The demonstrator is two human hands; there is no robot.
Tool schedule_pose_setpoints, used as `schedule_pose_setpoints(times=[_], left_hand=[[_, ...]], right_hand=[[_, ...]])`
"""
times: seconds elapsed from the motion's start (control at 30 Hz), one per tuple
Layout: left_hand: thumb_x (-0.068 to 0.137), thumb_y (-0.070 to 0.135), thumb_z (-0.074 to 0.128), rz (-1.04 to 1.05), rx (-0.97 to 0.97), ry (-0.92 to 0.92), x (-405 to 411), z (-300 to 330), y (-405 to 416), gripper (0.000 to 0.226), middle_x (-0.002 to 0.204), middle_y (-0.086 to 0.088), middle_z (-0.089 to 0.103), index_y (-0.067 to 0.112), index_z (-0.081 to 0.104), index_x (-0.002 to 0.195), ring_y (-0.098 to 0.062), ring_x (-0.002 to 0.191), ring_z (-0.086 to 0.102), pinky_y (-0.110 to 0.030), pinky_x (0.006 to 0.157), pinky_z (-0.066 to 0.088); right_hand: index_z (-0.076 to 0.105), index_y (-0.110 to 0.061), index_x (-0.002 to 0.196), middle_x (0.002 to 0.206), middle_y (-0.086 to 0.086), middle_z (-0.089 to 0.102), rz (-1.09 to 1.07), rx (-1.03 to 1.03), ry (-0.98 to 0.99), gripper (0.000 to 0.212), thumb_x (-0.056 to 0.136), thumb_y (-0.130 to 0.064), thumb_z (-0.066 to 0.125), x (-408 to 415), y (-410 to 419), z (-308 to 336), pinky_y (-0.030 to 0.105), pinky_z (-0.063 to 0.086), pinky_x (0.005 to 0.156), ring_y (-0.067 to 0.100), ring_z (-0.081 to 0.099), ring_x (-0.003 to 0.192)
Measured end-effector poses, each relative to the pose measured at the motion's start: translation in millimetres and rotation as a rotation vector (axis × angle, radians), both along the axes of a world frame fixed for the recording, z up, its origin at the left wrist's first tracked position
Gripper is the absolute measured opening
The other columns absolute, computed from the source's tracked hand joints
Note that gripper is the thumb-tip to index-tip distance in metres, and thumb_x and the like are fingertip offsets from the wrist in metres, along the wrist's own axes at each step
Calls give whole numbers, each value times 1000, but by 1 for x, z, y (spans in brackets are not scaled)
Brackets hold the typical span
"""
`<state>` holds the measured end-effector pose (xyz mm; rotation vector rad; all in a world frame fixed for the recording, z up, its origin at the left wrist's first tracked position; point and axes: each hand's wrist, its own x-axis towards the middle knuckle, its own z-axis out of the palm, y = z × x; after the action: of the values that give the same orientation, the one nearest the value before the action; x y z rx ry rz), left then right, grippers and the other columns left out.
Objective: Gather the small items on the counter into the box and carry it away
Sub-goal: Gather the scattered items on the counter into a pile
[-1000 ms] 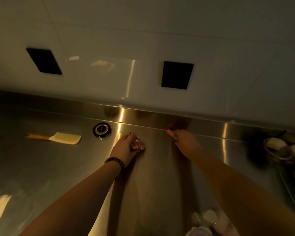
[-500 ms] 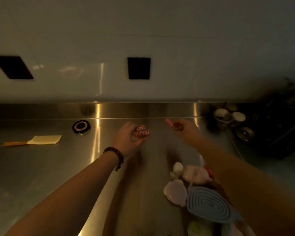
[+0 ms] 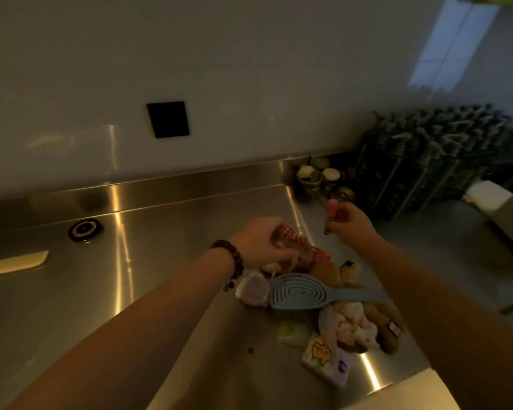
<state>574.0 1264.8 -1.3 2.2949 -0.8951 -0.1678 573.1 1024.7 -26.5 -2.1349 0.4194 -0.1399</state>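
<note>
While both arms reach over the steel counter (image 3: 172, 261), the left hand (image 3: 259, 242) is closed around a small red-and-white checkered item (image 3: 293, 242) that pokes out past the fingers toward the right; what it is exactly I cannot tell. Beaded bracelet (image 3: 230, 258) on the left wrist. Right hand (image 3: 348, 223) is raised a bit higher and further right, pinching a small pink-capped tube (image 3: 332, 210) upright between fingertips. Just below the left hand sits a pile of small items on the counter: a grey-blue vented hairbrush (image 3: 301, 291) lying flat, handle pointing right under the right forearm; a pale pink round case (image 3: 253, 291) touching the brush head on its left; brown plush bits (image 3: 328, 273) just behind the brush; a pale fluffy pastel item (image 3: 351, 321) in front of the brush, with another brown plush piece (image 3: 388, 327) beside it; a light green thing (image 3: 290, 331), blurred; a small printed packet (image 3: 328, 361) nearest the counter edge. Well apart on the left: a black round ring-shaped object (image 3: 85, 229) near the backsplash and a cream spatula (image 3: 18, 263) lying flat. Back right corner holds small bowls (image 3: 314, 174) and a dark rack of pump bottles (image 3: 427, 158). Black square outlet (image 3: 168, 119) on the wall. No box clearly identifiable in view.
</note>
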Motion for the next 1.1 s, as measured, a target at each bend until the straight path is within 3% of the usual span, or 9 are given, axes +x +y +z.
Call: schedule_pose_setpoints(times=[0.13, 0.23, 0.33, 0.43, 0.53, 0.63, 0.9, 0.97, 1.1], left_hand=[[75, 44, 72, -50, 223, 164, -9, -26, -24, 47, 106, 2, 57, 21, 53, 112, -10, 89, 50, -24, 72, 37], [78, 43, 68, 31, 301, 232, -12, -44, -35, 53, 118, -1, 57, 20, 48, 121, -17, 99, 53, -28, 76, 40], [81, 44, 63, 121, 306, 148, -17, -63, -41, 63, 128, -5, 52, 21, 38, 133, -24, 112, 51, -35, 91, 44], [86, 37, 59, 196, 131, 54, -26, -77, -44, 61, 136, -5, 45, 21, 33, 139, -24, 120, 46, -37, 101, 39], [92, 38, 50, 185, 60, -11, -32, -88, -45, 60, 146, -2, 35, 22, 26, 144, -20, 132, 33, -30, 110, 22], [91, 45, 49, 105, 57, 46, -35, -96, -46, 70, 154, -1, 22, 23, 15, 148, -14, 139, 19, -20, 108, 9], [89, 44, 53, 104, 38, 90, -36, -99, -46, 75, 154, -1, 22, 22, 13, 148, -14, 140, 19, -19, 108, 10], [87, 46, 55, 105, 24, 82, -37, -98, -45, 78, 153, 0, 22, 23, 13, 148, -14, 139, 20, -18, 107, 10], [85, 49, 57, 143, -14, 16, -40, -87, -40, 75, 149, -3, 31, 21, 22, 146, -16, 135, 27, -20, 105, 16]], right_hand=[[55, -11, 91, 94, 14, 65, -13, -40, 87, 28, 70, -3, 71, -12, -22, -18, 42, 52, 77, 29, 62, 87], [51, -15, 87, 83, 4, 57, 35, -118, 149, 30, 69, -6, 73, -15, -34, -29, 27, 41, 54, 21, 55, 77], [50, -21, 83, 79, -3, 55, 105, -152, 165, 31, 70, -3, 72, -14, -43, -41, 17, 35, 48, 14, 54, 73], [51, -27, 80, 80, -4, 56, 140, -199, 180, 31, 73, -3, 70, -14, -48, -53, 10, 35, 45, 8, 54, 71], [54, -24, 87, 82, -5, 56, 177, -264, 185, 28, 74, -6, 71, -15, -51, -61, 11, 33, 53, 11, 53, 76], [54, -25, 86, 76, -12, 53, 202, -269, 190, 29, 73, -8, 73, -15, -51, -64, 10, 32, 54, 4, 51, 71], [58, -17, 98, 91, -1, 59, 234, -303, 203, 33, 70, -9, 75, -18, -55, -65, 14, 38, 59, 18, 58, 88], [56, -20, 111, 104, 2, 61, 247, -262, 230, 47, 70, -10, 77, -20, -54, -62, 22, 48, 74, 19, 59, 98], [37, -27, 138, 128, 3, 52, 246, -283, 218, 76, 74, -20, 76, -22, -45, -36, 31, 43, 92, 23, 50, 122]])
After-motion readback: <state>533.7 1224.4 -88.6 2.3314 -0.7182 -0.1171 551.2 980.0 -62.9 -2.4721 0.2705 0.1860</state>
